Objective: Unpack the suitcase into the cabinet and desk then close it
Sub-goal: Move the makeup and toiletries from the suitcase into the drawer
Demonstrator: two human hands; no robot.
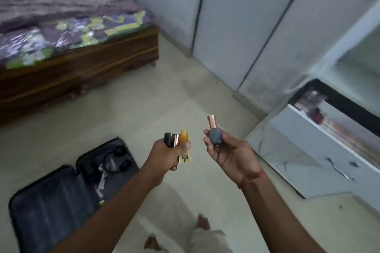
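Left hand (168, 153) grips a bunch of small toiletries, fingers curled round them: a yellow tube (184, 147), a black cylinder (168, 138) and a rose-gold stick (175, 139) between them. Right hand (226, 150) is palm up, fingers loosely curled round a small dark bottle (214, 136) with a copper cap, upright. Red thread on right wrist (251, 178).

Bed (78, 47) with purple patterned cover and wooden base, upper left. Grey cabinet (246, 26) doors shut, top centre to right. Desk (304, 150), white marble-look top, at right; blurred items along its back edge, can't tell what. Suitcase (51, 201), dark, lies open flat on floor (164, 98) lower left, well apart from desk; headphones (117, 160) and some small bits in its far half, near half looks zipped over. Bare feet at bottom centre.
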